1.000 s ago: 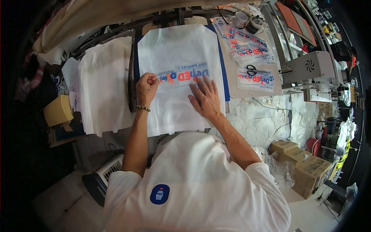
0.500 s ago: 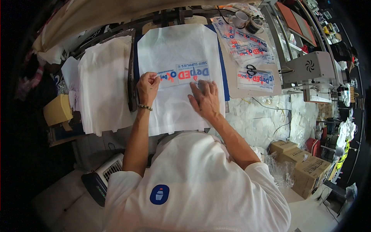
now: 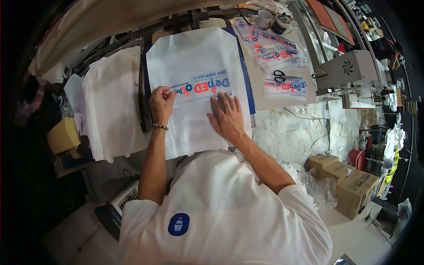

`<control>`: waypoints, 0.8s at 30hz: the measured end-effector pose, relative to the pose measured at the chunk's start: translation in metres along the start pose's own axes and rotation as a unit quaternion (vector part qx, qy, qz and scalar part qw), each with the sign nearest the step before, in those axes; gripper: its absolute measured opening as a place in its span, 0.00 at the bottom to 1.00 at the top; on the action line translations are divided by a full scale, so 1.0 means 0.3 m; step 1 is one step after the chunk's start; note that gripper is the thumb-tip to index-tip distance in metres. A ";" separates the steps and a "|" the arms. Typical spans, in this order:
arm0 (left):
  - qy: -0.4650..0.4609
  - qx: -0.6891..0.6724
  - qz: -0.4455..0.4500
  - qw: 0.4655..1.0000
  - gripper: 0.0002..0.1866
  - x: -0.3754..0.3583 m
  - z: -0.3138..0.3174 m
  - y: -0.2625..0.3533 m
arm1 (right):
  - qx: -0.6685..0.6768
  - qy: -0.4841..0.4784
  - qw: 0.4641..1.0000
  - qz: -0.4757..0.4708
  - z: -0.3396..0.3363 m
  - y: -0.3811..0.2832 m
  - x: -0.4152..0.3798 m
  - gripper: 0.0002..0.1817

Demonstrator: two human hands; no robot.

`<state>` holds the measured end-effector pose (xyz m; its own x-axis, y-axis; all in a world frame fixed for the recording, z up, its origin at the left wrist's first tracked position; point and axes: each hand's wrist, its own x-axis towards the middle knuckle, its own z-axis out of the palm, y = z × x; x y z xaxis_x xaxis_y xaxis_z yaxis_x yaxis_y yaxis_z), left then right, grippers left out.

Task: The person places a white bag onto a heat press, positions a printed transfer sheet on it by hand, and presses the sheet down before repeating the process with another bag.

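Observation:
A clear transfer film printed with red and blue lettering lies on a white fabric piece, the print upside down from where I stand. My left hand is closed in a pinch at the film's left end, and the pinched corner is mostly hidden by the fingers. My right hand rests palm down on the fabric with fingers spread. Its fingertips touch the film's lower edge, below the large red letters. Under the fabric, a dark blue pad shows along the right side.
To the left lies a stack of white fabric pieces. On the right board are more printed films, black scissors, a white mug and a patterned mug. A machine housing stands beyond; cardboard boxes sit on the floor.
The whole view has shifted, so the table's things appear further left. Both hands keep nearly the same places on the film and fabric.

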<state>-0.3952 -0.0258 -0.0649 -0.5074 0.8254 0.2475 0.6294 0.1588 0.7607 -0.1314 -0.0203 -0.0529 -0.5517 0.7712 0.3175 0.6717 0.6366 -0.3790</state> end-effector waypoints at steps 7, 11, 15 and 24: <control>-0.008 -0.019 -0.021 1.000 0.09 0.002 -0.005 0.006 | -0.007 0.023 1.000 -0.012 0.013 0.010 -0.002 0.31; -0.014 -0.047 -0.035 0.998 0.11 0.008 -0.011 0.007 | -0.005 0.010 1.000 -0.013 0.001 0.013 0.011 0.30; -0.023 -0.023 -0.046 0.998 0.12 0.007 -0.024 0.029 | 0.015 -0.001 1.000 -0.007 -0.020 0.016 0.032 0.28; -0.027 -0.023 -0.041 0.999 0.14 0.032 -0.049 0.023 | 0.002 -0.029 0.999 -0.019 -0.042 0.025 0.062 0.31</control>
<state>-0.4044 -0.0248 -0.0483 -0.5228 0.8390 0.1508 0.5586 0.2036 0.8041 -0.1304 -0.0010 -0.0390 -0.6049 0.7447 0.2819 0.6472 0.6660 -0.3709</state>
